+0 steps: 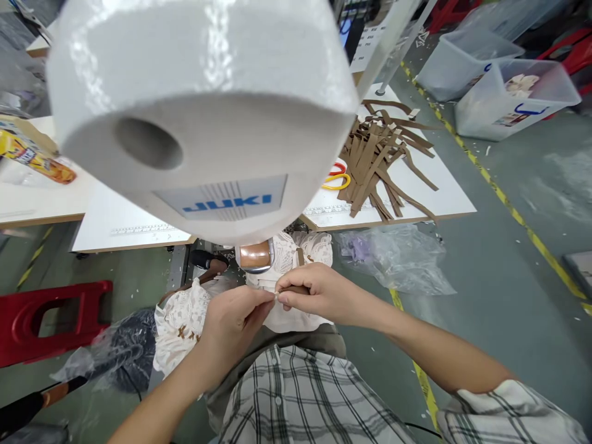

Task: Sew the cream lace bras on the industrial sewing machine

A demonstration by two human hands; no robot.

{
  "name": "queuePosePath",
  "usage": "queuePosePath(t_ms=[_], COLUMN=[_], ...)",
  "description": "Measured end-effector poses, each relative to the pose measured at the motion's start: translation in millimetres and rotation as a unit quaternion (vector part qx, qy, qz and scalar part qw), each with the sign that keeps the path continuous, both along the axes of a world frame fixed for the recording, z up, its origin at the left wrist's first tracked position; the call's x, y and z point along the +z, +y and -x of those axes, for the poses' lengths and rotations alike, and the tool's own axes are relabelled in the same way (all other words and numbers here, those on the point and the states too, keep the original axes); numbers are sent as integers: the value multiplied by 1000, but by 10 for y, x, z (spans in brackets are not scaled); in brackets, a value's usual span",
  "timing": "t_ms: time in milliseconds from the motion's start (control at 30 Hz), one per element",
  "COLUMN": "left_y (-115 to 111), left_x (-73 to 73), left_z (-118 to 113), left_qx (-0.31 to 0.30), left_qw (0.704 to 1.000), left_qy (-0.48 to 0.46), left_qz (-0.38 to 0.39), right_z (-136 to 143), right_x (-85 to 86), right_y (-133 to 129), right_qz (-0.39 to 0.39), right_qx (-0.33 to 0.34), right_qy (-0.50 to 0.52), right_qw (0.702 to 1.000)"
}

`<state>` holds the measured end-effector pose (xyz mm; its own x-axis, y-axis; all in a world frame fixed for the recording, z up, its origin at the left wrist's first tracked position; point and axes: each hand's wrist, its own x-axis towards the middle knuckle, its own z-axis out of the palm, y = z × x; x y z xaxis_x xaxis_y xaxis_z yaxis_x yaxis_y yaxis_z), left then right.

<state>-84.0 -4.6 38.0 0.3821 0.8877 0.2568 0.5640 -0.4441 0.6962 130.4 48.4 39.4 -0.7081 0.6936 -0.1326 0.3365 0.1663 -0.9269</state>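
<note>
Above the white lace garment point(285, 256), the right hand point(319, 293) grips a brown strip point(296, 289) while the left hand point(234, 311) pinches at its tip, seemingly to steady it. Spare strips point(370, 160) lie on the table point(441, 192), apparently for easy reach.

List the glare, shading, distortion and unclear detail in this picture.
Head view: bright glints streak the top of the white machine head, while its underside lies in softer shade; head view: it looms large, likely from wide-angle closeness; head view: the clear plastic bag shows scattered reflections; head view: where left hand and right hand meet, fine detail is too small to make out.
</note>
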Motion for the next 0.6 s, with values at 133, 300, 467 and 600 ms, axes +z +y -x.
queuePosePath(t_ms=[133, 300, 467, 600], left_y=[44, 74, 8, 31], left_x=[-2, -16, -18, 79], left_z=[7, 19, -49, -125], left_qx=[9, -28, 8, 54], left_qw=[999, 992, 990, 993], left_qy=[22, 93, 140, 102], left_qz=[46, 81, 18, 26], right_z=[0, 22, 60, 132], right_x=[21, -12, -43, 111], right_y=[2, -20, -124, -19], right_qz=[-1, -18, -123, -195], right_qx=[1, -5, -75, -83], right_qy=[-8, -24, -16, -4], right_qw=[1000, 1000, 989, 977])
